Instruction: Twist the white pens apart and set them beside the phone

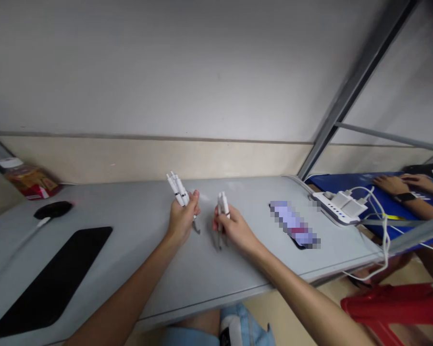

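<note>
A small bundle of white pens (pixel 177 188) with dark bands is gripped in my left hand (pixel 180 222), fingers closed round it, the ends pointing up and to the left. My right hand (pixel 237 229) is closed on more white pens (pixel 223 203), held nearly upright. Both hands are just above the middle of the grey table (pixel 198 269), a short gap apart. Grey tips or shadows show below each fist. The fingers partly hide the pens, so I cannot tell their exact number.
On the left are a black mat (pixel 54 283), a black mouse-like object (pixel 53 209) with a white cable, and a jar (pixel 30 180). To the right are a phone (pixel 293 224), a power strip (pixel 337 209), a metal frame (pixel 346 101) and another person's hands (pixel 391 185).
</note>
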The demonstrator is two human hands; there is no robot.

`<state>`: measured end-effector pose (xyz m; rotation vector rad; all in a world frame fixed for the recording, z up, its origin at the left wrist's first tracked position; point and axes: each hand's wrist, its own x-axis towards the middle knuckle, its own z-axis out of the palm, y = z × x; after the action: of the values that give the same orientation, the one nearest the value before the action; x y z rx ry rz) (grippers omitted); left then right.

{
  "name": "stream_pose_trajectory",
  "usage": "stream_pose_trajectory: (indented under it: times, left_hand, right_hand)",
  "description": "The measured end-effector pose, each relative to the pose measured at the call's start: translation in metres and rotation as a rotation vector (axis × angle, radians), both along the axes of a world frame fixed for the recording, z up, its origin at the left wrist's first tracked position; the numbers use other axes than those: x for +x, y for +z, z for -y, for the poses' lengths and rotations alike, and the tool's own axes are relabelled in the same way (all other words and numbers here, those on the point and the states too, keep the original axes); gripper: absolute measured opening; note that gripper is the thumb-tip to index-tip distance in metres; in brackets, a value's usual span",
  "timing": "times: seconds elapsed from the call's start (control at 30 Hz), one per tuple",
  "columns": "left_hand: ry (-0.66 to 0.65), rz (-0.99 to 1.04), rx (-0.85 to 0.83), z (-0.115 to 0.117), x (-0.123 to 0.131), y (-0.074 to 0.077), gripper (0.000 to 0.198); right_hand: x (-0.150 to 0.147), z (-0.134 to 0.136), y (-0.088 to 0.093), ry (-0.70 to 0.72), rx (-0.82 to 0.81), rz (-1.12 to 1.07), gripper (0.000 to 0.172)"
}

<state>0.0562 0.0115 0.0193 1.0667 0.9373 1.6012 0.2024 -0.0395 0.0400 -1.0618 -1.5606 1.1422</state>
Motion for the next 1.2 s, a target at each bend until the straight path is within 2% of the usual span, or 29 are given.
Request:
stream_pose_trajectory:
  times: [0.07,0.17,0.3,0.47,0.57,0.67,0.77,0.9,1.03,1.2]
  left_hand:
    - [0.018,-0.116,0.045,0.005,0.002,0.001,0.034]
    - [-0.004,-0.301,0.106,0.012,0.004,0.004,0.035]
    - [0.034,-0.355,0.154,0.016,0.008,0.003,0.037]
    - [-0.004,-0.352,0.175,0.016,0.014,-0.01,0.037]
    - [-0.044,-0.373,0.21,0.016,0.015,-0.019,0.04]
    - [-0.071,-0.469,0.25,0.015,0.013,-0.027,0.044]
    - [-0.087,-0.549,0.266,0.015,0.01,-0.029,0.049]
    - [-0.122,-0.614,0.251,0.018,0.008,-0.022,0.045]
    - [-0.101,-0.639,0.227,0.022,0.007,-0.017,0.043]
    - [-0.12,-0.604,0.309,0.019,0.008,-0.02,0.035]
  right_hand:
    - [-0.009,-0.014,0.002,-0.058,0.05,-0.203,0.006]
    - [-0.025,-0.03,0.001,-0.074,0.151,-0.362,0.012]
    - [-0.04,-0.036,-0.011,-0.067,0.152,-0.488,0.019]
    - [-0.044,-0.035,-0.027,-0.17,0.097,-0.574,0.021]
    - [-0.044,-0.036,-0.032,-0.178,0.091,-0.608,0.019]
    - [-0.044,-0.039,-0.034,-0.176,0.039,-0.677,0.026]
    - [-0.041,-0.041,-0.034,-0.116,0.029,-0.68,0.029]
    - [-0.033,-0.04,-0.032,0.02,0.01,-0.636,0.032]
    - [-0.025,-0.035,-0.024,0.157,0.01,-0.578,0.037]
    - [-0.018,-0.031,-0.012,0.237,0.138,-0.441,0.068]
